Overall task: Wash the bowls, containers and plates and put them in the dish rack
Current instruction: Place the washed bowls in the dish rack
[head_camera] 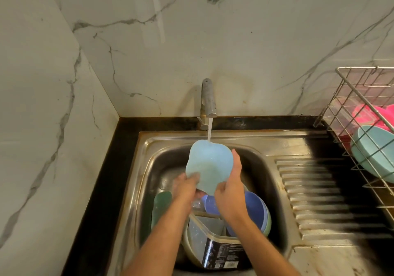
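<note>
**Rinsing a pale blue plate under the tap**

Rinsing under way at the sink, centre frame. Pale blue plate is held tilted above the basin, its 12 o'clock edge meeting the stream of water that falls from the grey tap.

Left hand grips the plate at its 7 o'clock edge; fingers curl over the rim onto the face. Right hand holds the 4 o'clock side, fingers pressed together and laid straight along the edge, thumb at the lower rim.

Below the hands, still in the basin: a green plate leaning at 8 o'clock, stacked blue bowls at 5 o'clock, and a clear container with a dark printed label at 6 o'clock, touching the bowls.

Wire dish rack stands at 3 o'clock on the black desk, well apart from the plate. It carries a teal bowl on edge and pink items behind; their exact kind is unclear.

Marble-patterned wall at 12 o'clock.
</note>
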